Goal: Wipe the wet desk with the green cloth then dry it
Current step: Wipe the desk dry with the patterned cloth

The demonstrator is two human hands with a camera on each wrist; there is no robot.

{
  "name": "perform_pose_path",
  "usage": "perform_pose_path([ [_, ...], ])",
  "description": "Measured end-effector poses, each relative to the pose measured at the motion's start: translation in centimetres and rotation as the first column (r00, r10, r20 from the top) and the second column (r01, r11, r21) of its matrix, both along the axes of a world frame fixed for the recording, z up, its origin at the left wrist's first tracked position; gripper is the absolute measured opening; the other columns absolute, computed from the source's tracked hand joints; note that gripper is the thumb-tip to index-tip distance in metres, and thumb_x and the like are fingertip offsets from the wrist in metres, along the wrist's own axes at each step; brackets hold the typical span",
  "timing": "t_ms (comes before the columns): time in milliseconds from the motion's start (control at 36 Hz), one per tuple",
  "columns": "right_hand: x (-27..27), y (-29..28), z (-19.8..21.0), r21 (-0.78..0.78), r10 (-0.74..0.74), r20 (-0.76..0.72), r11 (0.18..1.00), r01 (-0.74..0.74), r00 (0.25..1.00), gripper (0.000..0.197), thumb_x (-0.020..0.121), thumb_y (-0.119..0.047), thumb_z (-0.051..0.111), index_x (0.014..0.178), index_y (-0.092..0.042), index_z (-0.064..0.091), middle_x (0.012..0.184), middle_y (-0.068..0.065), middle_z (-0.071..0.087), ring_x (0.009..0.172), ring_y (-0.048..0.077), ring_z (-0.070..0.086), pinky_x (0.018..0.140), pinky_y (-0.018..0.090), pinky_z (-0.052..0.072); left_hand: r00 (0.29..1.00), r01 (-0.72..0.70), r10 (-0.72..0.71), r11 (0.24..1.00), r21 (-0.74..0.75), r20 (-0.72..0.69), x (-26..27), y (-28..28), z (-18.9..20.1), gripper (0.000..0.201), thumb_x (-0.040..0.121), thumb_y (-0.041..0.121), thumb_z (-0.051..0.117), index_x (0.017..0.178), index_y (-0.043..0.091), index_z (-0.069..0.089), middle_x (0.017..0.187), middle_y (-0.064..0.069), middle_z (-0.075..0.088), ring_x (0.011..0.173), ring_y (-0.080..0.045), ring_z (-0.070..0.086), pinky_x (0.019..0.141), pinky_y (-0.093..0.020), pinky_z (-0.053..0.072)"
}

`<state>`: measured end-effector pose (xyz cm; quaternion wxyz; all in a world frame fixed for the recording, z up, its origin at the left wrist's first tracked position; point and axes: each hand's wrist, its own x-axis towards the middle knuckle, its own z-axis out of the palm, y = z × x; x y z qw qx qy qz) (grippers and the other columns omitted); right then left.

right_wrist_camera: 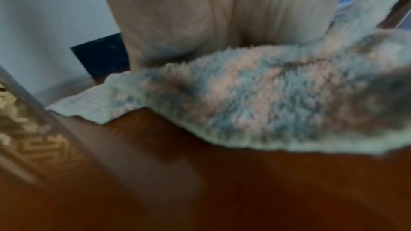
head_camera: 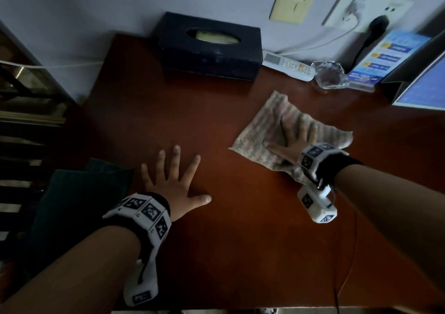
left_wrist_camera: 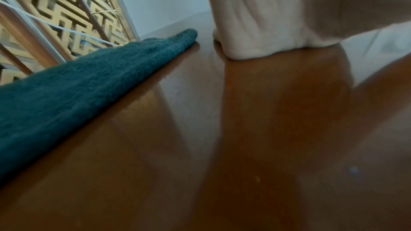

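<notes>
Teal-green folded terry cloth [head_camera: 79, 188] lying at left edge of glossy reddish-brown wooden desk [head_camera: 240, 241], just beside left hand [head_camera: 173, 186], not touched. Likely soft, limp, light unless soaked; best gathered by pinching a bunched fold near its desk-side edge. Mottled pink-and-grey fluffy cloth [head_camera: 260, 130] spread flat toward right rear of desk, equally soft, prone to bunching and sliding under the palm; best worked with flat pressure at its middle. Right hand [head_camera: 293, 135] laid on it, fingers straight and spread, pressing, gripping nothing, forearm reaching forward. Left hand flat on bare wood, fingers fanned wide, thumb out, bracing. Probably drying stage, judging by green cloth set aside
</notes>
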<state>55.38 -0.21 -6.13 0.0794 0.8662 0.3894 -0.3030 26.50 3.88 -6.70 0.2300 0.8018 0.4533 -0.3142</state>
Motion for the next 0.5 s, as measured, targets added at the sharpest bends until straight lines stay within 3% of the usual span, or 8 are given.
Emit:
perform_pose_path([
  [139,-2.3,-3.1,-0.4,0.032,0.034,-0.038,0.999,-0.033,0.999,0.098,0.071,-0.081,0.046,0.141,-0.053,-0.017,0.154,-0.001,-0.031,0.135,0.034,-0.036,0.111,0.064,-0.006,1.000,-0.014,0.014,1.000,0.005,-0.007,0.1,-0.1,0.2,0.093,0.078,0.082,0.028,0.136,0.044,-0.034,0.140,-0.003,-0.051,0.134,-0.035,-0.038,0.107,-0.062,-0.014],
  [222,-4.4,-5.4,-0.5,0.068,0.072,-0.037,0.995,-0.070,0.997,0.095,0.072,-0.079,0.048,0.141,-0.056,-0.014,0.154,-0.004,-0.030,0.136,0.031,-0.037,0.104,0.067,-0.013,1.000,-0.019,0.019,1.000,0.016,-0.009,0.1,-0.1,0.1,0.093,0.078,0.082,0.029,0.137,0.045,-0.032,0.141,-0.003,-0.049,0.134,-0.034,-0.037,0.107,-0.062,-0.013],
  [500,-9.4,-12.0,-1.2,0.061,0.286,-0.047,0.957,-0.283,0.957,0.094,0.067,-0.087,0.041,0.125,-0.065,-0.029,0.139,-0.011,-0.049,0.129,0.025,-0.047,0.097,0.071,-0.020,0.997,-0.071,0.071,0.996,0.056,0.009,0.2,-0.4,0.2,0.092,0.078,0.081,0.031,0.139,0.047,-0.028,0.145,-0.001,-0.045,0.137,-0.032,-0.034,0.109,-0.060,-0.012],
])
